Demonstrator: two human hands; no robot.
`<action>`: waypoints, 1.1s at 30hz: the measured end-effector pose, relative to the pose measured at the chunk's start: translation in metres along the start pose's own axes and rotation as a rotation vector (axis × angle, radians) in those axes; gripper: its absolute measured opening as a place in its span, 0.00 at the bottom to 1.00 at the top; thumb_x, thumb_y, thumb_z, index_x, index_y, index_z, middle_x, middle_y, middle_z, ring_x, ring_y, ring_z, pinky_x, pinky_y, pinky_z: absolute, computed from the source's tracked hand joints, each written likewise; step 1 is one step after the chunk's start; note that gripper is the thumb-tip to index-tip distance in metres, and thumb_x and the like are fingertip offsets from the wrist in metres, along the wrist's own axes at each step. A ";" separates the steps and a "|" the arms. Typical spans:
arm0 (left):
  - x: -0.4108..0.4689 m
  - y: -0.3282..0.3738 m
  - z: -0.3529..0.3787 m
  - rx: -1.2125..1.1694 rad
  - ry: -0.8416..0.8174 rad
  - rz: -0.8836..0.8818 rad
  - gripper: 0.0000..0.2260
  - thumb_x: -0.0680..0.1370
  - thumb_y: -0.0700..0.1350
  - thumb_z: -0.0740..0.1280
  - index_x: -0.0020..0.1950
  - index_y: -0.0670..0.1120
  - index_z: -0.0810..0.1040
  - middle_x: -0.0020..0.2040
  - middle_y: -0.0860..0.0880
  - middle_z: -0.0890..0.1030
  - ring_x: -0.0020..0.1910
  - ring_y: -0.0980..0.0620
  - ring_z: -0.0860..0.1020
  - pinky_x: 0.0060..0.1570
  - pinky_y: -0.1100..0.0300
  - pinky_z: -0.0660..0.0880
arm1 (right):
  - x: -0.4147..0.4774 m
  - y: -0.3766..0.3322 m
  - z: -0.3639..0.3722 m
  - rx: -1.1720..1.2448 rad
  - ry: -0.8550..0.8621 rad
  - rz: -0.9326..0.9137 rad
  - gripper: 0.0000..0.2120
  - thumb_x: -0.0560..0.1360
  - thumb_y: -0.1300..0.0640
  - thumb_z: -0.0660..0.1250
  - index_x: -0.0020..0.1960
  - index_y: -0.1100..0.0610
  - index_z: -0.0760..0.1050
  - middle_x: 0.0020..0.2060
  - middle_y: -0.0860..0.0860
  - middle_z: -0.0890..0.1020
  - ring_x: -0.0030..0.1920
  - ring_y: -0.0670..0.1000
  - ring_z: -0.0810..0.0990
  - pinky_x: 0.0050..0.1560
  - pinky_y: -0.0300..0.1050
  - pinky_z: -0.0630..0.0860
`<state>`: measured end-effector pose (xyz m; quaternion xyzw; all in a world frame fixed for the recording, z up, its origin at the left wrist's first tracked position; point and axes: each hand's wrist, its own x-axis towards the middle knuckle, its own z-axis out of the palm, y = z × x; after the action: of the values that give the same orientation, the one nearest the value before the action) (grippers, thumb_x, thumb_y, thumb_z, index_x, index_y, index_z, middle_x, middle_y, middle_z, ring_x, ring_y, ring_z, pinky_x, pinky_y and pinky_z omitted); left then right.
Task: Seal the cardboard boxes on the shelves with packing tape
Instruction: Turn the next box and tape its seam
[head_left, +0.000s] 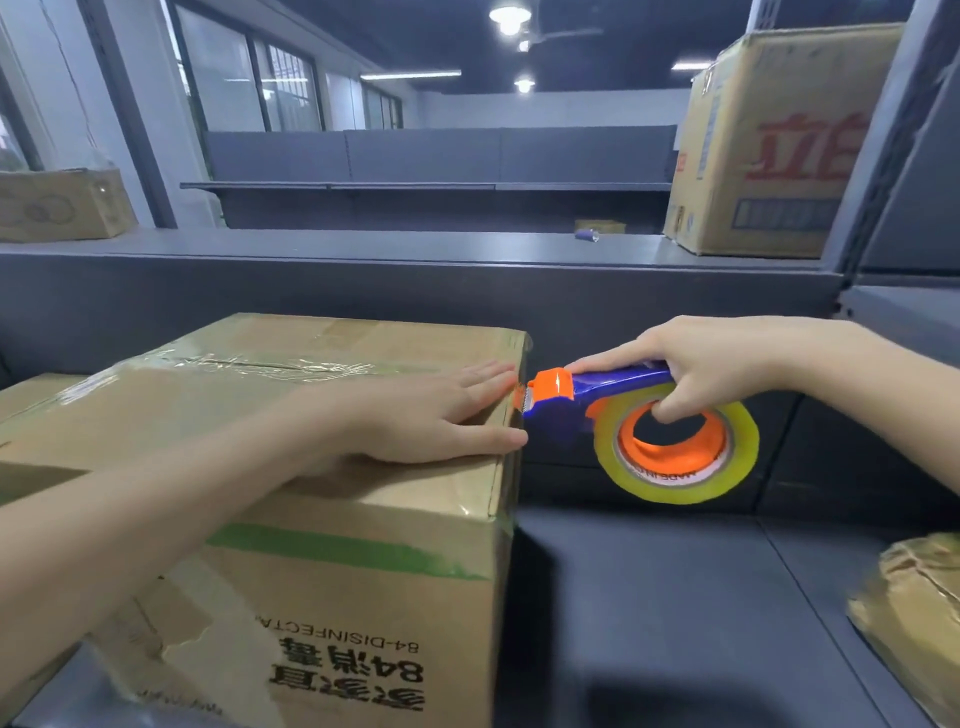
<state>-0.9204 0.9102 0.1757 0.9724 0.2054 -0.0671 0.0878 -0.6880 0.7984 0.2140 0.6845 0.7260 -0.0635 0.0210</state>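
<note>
- Cardboard box (363, 597), the one printed 84-DISINFECTANT, sits on the lower grey shelf (649, 597), left of centre. A wrinkled strip of clear tape (249, 364) runs along its top seam.
- And the hands?
- Left hand (431, 415) lies flat on the lid at the right-hand edge, fingers straight, pressing down. Right hand (711, 364) grips the blue tape dispenser (597, 389), fingers curled through the core of the yellow tape roll (748, 447). Its orange cutter head (553, 384) is right at the box's top right edge, touching or almost touching the left fingertips.
- So this run looks close to its end. What worries you?
- The toothed blade is beside those fingertips, so a sharp twist to sever the tape could nick them. If the pull goes sideways rather than down over the edge, the tape may stretch and tear ragged, or peel its end up off the lid. The wrinkles also suggest a weak bond, so the seam might lift unless it is smoothed.
- Anything around it?
- Another carton (31, 400) is just beside it on the left, and a crumpled one (914, 613) lies at the far right. A red-lettered carton (769, 145) stands on the upper shelf (363, 244).
</note>
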 end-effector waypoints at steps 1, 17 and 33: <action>-0.001 -0.001 0.001 -0.008 0.000 0.004 0.40 0.68 0.71 0.46 0.76 0.56 0.41 0.75 0.63 0.39 0.69 0.71 0.41 0.65 0.70 0.40 | -0.004 0.003 -0.001 0.001 0.011 0.014 0.37 0.71 0.58 0.65 0.62 0.21 0.55 0.35 0.44 0.78 0.28 0.41 0.71 0.28 0.30 0.67; -0.005 0.004 0.004 0.040 0.028 0.007 0.36 0.71 0.69 0.46 0.76 0.57 0.42 0.75 0.64 0.40 0.70 0.70 0.42 0.66 0.70 0.42 | -0.026 0.001 0.013 -0.058 -0.030 0.071 0.36 0.70 0.56 0.65 0.63 0.22 0.56 0.39 0.43 0.80 0.34 0.41 0.75 0.31 0.33 0.71; -0.001 0.003 0.003 0.051 0.017 0.034 0.39 0.70 0.69 0.46 0.76 0.54 0.41 0.76 0.60 0.39 0.72 0.66 0.42 0.68 0.68 0.42 | 0.034 -0.041 -0.010 -0.420 -0.114 -0.040 0.33 0.70 0.59 0.70 0.70 0.38 0.64 0.32 0.37 0.68 0.30 0.43 0.69 0.21 0.23 0.63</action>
<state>-0.9208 0.9067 0.1730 0.9783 0.1877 -0.0626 0.0622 -0.7305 0.8308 0.2230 0.6459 0.7343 0.0503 0.2027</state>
